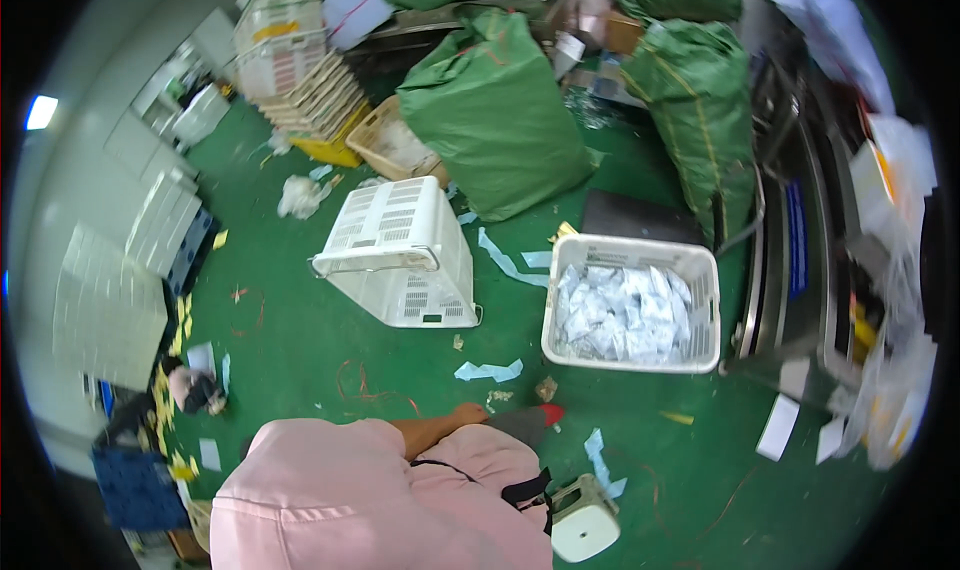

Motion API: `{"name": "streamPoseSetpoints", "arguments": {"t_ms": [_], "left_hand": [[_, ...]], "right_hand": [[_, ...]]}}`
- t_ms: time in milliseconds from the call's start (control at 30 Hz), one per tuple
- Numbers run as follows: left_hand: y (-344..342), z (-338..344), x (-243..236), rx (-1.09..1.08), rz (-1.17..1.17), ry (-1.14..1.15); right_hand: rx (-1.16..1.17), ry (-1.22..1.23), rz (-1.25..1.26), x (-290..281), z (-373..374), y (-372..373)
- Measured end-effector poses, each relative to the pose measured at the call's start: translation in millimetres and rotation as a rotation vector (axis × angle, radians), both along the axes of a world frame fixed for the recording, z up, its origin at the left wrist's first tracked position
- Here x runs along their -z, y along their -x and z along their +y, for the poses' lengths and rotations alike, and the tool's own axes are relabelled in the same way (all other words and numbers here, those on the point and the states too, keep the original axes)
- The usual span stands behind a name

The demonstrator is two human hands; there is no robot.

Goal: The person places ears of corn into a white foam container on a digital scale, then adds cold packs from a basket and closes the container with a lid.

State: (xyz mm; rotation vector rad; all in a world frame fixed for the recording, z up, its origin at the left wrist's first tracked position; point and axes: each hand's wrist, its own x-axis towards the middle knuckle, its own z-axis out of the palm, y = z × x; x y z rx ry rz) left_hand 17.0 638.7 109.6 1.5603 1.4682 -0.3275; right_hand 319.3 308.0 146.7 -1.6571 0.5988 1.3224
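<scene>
My left hand comes out of a pink sleeve and lies by my lower leg, next to a grey sock and a red shoe tip. It is small and partly turned away, so its fingers cannot be made out. My right hand does not show. Ahead on the green floor, a white slotted crate lies tipped on its side with a wire handle across its opening. To its right stands an upright white basket holding many pale blue-white packets.
Large green sacks stand behind the crates, beside stacked crates and a tan basket. A small stool is at my right. Metal equipment lines the right side. Blue scraps and red string litter the floor.
</scene>
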Motion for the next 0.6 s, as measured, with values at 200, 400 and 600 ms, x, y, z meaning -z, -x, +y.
{"name": "streamPoseSetpoints", "arguments": {"t_ms": [200, 400, 600], "left_hand": [[9, 69, -71, -1.363, -0.562, 0.215], [126, 191, -68, -1.903, -0.807, -0.105], [261, 312, -35, -1.998, -1.075, -0.04]], "right_hand": [[-0.226, -0.096, -0.056, 1, 105, -71], [-0.345, -0.078, -0.096, -4, 151, -105], [-0.264, 0.123, -0.018, -35, 108, -100]]}}
